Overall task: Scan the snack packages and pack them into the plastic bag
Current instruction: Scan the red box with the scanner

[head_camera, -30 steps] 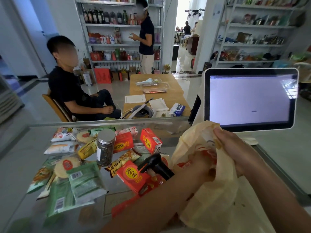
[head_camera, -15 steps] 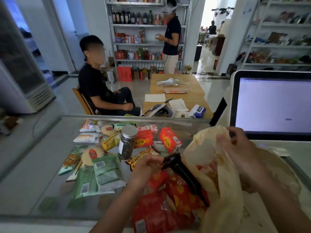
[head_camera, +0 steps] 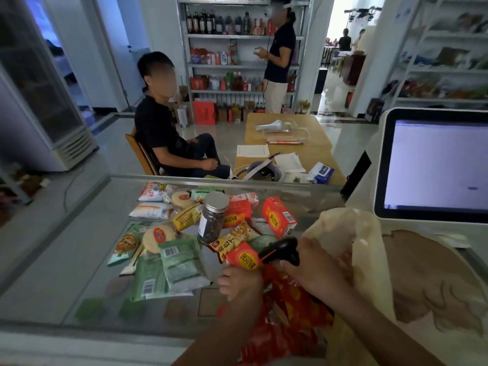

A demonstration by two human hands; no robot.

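Note:
A pile of snack packages (head_camera: 179,262) lies on the glass counter (head_camera: 87,249): green bags, round rice cakes, red boxes. My right hand (head_camera: 314,270) is closed around the black barcode scanner (head_camera: 281,250), whose head points left over a small red box (head_camera: 244,257). My left hand (head_camera: 236,283) grips the upper edge of a large red and yellow snack package (head_camera: 287,318) lying below the scanner. The pale yellow plastic bag (head_camera: 353,241) stands crumpled just right of my right hand, partly hidden by my forearm.
A jar with a metal lid (head_camera: 212,220) stands upright amid the snacks. A white touchscreen monitor (head_camera: 435,165) is at the right. Beyond the counter a person sits on a chair (head_camera: 163,136) beside a wooden table (head_camera: 311,151); another person stands at the shelves (head_camera: 278,56).
My right hand has let go of the bag's rim and now holds the scanner. My left hand left the scanner's head and dropped onto the red package.

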